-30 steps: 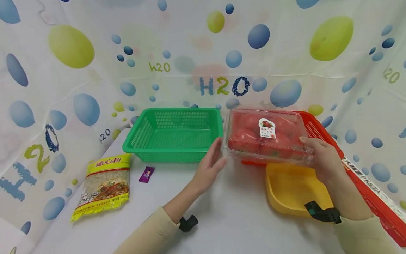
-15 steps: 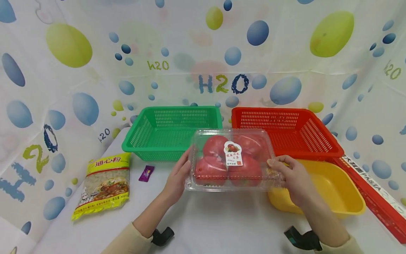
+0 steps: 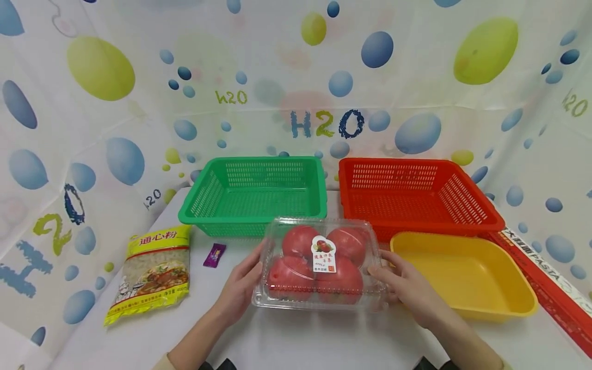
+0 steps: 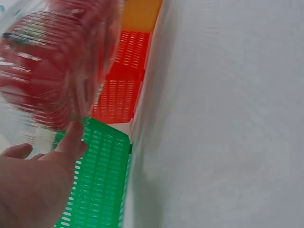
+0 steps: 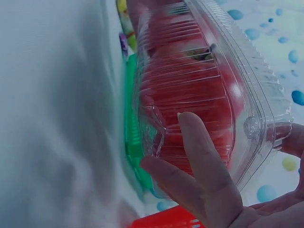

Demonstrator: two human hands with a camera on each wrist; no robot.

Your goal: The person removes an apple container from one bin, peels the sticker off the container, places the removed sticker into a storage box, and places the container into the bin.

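A clear plastic box of tomatoes (image 3: 319,264) with a white label on its lid is held between both hands, tilted toward me above the front middle of the white table. My left hand (image 3: 238,290) holds its left edge, thumb near the rim. At the opposite end my right hand (image 3: 409,288) grips the box, thumb on top and fingers underneath. In the right wrist view, spread fingers (image 5: 204,161) press the ribbed underside. The left wrist view shows left fingertips (image 4: 73,135) at the box's end, while the rest of that grip is partly hidden.
Behind the box stand a green basket (image 3: 259,226) and a red basket (image 3: 416,223). A yellow bin (image 3: 467,277) is at right, beside a long red pasta box (image 3: 550,288). At left lie a pasta bag (image 3: 154,272) and a purple wrapped candy (image 3: 214,255).
The box of tomatoes has come from over the red basket leftward and toward me, down to the front middle. My left hand has met its left edge; the right hand kept its grip.
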